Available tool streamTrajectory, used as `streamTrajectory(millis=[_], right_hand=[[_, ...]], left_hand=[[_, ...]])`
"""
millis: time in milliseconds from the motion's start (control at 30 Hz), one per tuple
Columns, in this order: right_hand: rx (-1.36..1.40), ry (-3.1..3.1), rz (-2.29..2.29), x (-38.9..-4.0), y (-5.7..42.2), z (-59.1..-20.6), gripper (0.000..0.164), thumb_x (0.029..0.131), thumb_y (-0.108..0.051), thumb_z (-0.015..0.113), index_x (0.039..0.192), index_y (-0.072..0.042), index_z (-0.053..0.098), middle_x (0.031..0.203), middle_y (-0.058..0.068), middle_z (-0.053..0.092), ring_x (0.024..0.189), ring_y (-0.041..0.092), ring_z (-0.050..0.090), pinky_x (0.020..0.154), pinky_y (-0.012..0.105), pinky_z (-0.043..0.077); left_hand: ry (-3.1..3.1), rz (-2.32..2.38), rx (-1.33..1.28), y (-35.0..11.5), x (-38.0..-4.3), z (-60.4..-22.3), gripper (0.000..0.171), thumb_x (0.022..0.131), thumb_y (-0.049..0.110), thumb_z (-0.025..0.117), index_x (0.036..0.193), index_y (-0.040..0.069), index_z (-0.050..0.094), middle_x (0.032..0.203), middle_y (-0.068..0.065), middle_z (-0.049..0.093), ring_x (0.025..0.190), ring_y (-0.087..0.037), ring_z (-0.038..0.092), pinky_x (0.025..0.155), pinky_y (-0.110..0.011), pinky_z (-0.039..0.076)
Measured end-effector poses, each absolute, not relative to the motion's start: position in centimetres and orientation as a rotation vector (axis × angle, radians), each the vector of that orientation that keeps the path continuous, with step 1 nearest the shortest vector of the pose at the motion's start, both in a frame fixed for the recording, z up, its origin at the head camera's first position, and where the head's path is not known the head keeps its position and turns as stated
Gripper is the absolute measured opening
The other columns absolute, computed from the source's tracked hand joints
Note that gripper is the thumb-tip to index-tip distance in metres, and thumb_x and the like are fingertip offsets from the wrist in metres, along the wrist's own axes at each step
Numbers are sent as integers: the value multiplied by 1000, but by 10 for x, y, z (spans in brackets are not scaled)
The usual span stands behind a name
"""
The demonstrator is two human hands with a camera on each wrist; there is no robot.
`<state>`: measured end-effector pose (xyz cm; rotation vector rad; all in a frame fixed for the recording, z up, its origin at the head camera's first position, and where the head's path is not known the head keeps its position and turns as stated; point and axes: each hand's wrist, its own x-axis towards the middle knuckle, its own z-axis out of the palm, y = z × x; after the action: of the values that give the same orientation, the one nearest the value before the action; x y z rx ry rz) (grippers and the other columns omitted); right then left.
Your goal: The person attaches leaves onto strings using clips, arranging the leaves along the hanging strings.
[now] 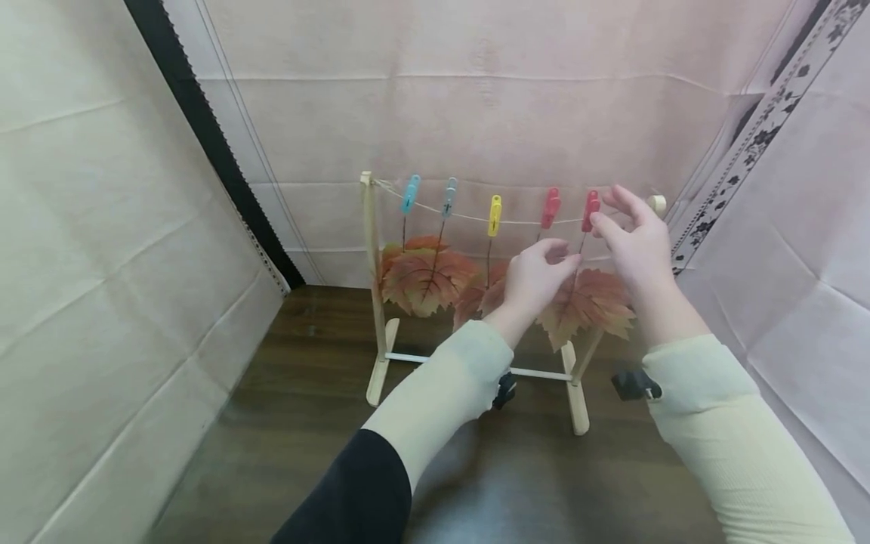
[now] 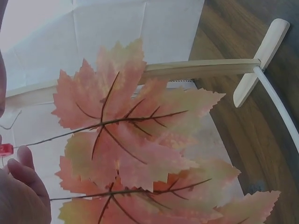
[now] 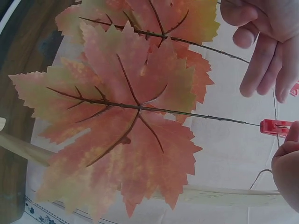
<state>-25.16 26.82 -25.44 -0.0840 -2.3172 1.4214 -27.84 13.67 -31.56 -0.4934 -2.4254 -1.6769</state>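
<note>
Five clothespins hang on a string: a blue clothespin (image 1: 411,194), a grey-blue clothespin (image 1: 449,197), a yellow clothespin (image 1: 495,216), a red clothespin (image 1: 550,208) and a rightmost red clothespin (image 1: 590,211). Artificial maple leaves dangle below by their stems. My right hand (image 1: 637,238) is at the rightmost red pin, thumb and index finger spread apart beside it; the thumb tip seems to touch it. From that pin hangs an orange-green leaf (image 3: 126,112). Left of its stem, my left hand (image 1: 533,279) hovers with loosely bent fingers, holding nothing, partly covering the middle leaves.
A wooden stand carries the string, with a left post (image 1: 371,257), feet (image 1: 576,397) and a white crossbar (image 1: 537,373). It stands on a brown wood-grain table (image 1: 306,438). Pale cloth walls (image 1: 476,128) rise behind and at both sides.
</note>
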Motion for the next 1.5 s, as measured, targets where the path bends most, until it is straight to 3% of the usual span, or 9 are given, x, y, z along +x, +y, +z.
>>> streamTrajectory(millis=[833,1067,1500], right_hand=[[-38,-2224,1485,-241,275,-273,55,93,-26,58,144,-13,38,138,5,48,82,-1,59,67,12,43],[-13,-2283,1464,-233,279,-283,57,94,-29,56,145,-14,35,140,3,45,88,-1,58,76,10,42],[18,-2346,1449,-222,286,-307,59,95,-30,55,146,-14,33,141,0,45,99,-2,51,76,10,41]], left_hand=[[-2353,-1733,-444,89,-281,-296,35,86,38,67,116,20,66,107,11,67,102,-4,58,83,-24,46],[-2301,-1801,-454,77,-275,-294,36,86,36,67,117,17,65,109,7,67,100,-6,60,82,-26,47],[-2342,-1749,-404,48,-278,-303,43,85,43,67,121,19,61,111,10,65,104,-9,59,84,-29,47]])
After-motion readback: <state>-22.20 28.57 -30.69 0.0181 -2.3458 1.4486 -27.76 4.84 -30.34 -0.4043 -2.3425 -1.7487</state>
